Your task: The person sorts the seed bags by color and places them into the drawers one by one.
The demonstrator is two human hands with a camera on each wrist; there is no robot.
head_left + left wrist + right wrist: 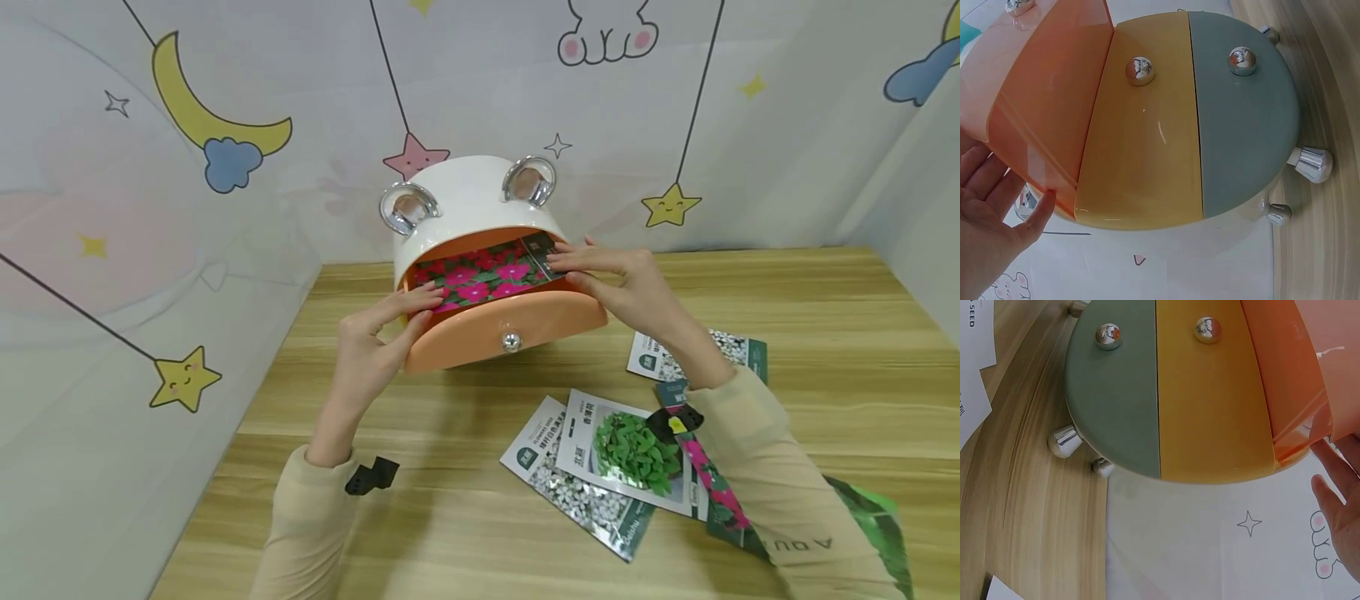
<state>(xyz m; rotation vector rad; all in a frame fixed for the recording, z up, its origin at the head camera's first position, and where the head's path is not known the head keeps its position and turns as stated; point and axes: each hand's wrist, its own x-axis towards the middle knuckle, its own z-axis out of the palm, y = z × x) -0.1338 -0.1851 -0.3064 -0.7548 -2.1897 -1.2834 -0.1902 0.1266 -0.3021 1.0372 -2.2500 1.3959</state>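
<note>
The wrist views show the big white cabinet's [474, 190] yellow drawer [1141, 144] and green drawer [1244, 131], mostly hidden from the head view. In the cabinet's open orange drawer [465, 335], the flower packet [487, 279] lies between the left hand [369, 337] and right hand [632, 286], their straight fingers touching it. It has bright pink flowers and green leaves.

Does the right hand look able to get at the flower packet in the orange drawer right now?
Probably yes: the orange drawer is pulled out, the flower packet shows from above, and the right hand is at its dark end. The left hand, at the other end, leaves that side free.
</note>
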